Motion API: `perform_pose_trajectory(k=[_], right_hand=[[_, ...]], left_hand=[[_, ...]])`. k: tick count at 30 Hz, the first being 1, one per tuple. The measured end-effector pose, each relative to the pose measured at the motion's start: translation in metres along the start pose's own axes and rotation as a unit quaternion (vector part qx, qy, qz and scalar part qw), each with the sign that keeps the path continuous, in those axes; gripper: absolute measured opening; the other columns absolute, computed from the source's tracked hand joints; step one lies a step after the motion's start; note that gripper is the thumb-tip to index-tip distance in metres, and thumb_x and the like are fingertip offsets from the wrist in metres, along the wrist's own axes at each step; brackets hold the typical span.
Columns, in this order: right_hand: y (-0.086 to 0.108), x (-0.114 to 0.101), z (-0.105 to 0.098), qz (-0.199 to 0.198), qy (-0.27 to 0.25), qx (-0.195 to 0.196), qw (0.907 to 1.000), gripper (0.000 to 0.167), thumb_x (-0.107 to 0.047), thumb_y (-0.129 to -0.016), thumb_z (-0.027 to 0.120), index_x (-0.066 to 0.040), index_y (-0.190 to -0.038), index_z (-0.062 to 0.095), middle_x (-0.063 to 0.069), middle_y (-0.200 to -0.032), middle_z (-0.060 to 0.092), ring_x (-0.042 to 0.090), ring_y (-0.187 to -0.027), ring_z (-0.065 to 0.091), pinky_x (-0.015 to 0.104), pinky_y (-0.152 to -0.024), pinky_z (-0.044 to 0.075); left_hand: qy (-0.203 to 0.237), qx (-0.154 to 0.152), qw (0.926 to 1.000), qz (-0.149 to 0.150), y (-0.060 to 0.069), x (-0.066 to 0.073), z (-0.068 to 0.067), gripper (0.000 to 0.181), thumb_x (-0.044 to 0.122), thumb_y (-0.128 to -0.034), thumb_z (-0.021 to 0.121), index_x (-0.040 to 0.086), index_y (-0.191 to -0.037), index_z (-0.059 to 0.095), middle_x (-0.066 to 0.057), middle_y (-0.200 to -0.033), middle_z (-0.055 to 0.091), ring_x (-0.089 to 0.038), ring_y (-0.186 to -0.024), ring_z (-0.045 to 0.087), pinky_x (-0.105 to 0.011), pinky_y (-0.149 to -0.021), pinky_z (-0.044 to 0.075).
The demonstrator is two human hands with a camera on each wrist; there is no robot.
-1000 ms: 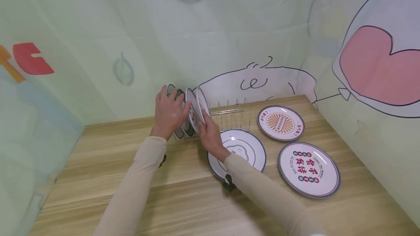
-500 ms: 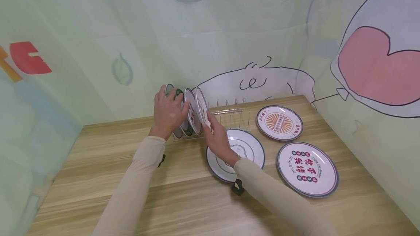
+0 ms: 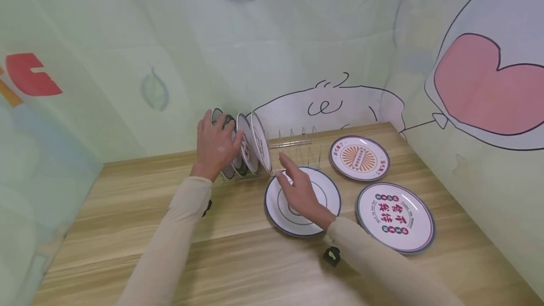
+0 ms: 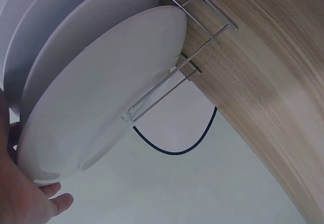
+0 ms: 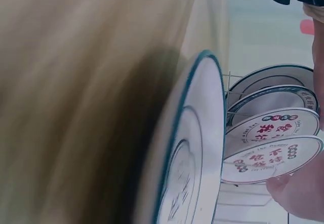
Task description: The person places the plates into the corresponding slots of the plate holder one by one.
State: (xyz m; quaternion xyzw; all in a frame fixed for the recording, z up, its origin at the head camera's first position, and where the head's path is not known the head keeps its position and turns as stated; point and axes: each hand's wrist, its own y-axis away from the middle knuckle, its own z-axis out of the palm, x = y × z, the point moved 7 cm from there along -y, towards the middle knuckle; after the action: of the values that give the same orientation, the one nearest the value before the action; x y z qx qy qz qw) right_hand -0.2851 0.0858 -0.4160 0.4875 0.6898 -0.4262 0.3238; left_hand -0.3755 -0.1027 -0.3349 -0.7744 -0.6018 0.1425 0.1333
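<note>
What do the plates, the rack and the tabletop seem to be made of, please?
Plates: probably glazed ceramic, judging by the smooth white surface and glossy highlights, though melamine is possible.
Rack: thin metal wire, likely plated or stainless steel, from its silvery shine.
Tabletop: wood or wood-look laminate, with streaked brown grain and a soft sheen; I can't tell which.

1. A wood-grained counter (image 3: pixel 127 230) is spreading out, its streaks running side to side.
2. A wire rack (image 3: pixel 293 144) is standing near its back edge.
3. A ringed plate (image 3: pixel 284 208) is lying flat in front of the rack.
4. A sunburst plate (image 3: pixel 360 158) is lying flat towards the right.
5. A red-lettered plate (image 3: pixel 395 217) is lying flat just in front of it.
</note>
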Motion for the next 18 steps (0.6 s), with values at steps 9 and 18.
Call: perform_pose_trajectory(k=[9, 18], right_hand=[[0.028, 0.01, -0.016, -0.012, 0.103, -0.054, 0.9931, 0.052, -0.024, -0.103, 0.053, -0.009, -0.151, 0.042, 0.01, -0.156, 0.045, 0.028, -0.145, 0.041, 0.048, -0.119, 0.033], [0.048, 0.022, -0.014, -0.02, 0.155, -0.12, 0.9804, 0.053, -0.027, -0.103, 0.054, -0.01, -0.152, 0.042, 0.015, -0.159, 0.039, 0.028, -0.15, 0.034, 0.046, -0.122, 0.028]], left_hand=[[0.009, 0.003, 1.0, -0.001, 0.0, 0.0, -0.002, 0.056, 0.046, -0.1034, 0.036, 0.007, -0.135, 0.059, -0.02, -0.151, 0.048, -0.045, -0.148, 0.024, -0.06, -0.118, 0.026], [0.009, 0.009, 0.9999, 0.0, 0.0, 0.001, -0.001, 0.053, 0.045, -0.1028, 0.04, 0.006, -0.134, 0.06, -0.02, -0.15, 0.049, -0.045, -0.148, 0.026, -0.06, -0.118, 0.027]])
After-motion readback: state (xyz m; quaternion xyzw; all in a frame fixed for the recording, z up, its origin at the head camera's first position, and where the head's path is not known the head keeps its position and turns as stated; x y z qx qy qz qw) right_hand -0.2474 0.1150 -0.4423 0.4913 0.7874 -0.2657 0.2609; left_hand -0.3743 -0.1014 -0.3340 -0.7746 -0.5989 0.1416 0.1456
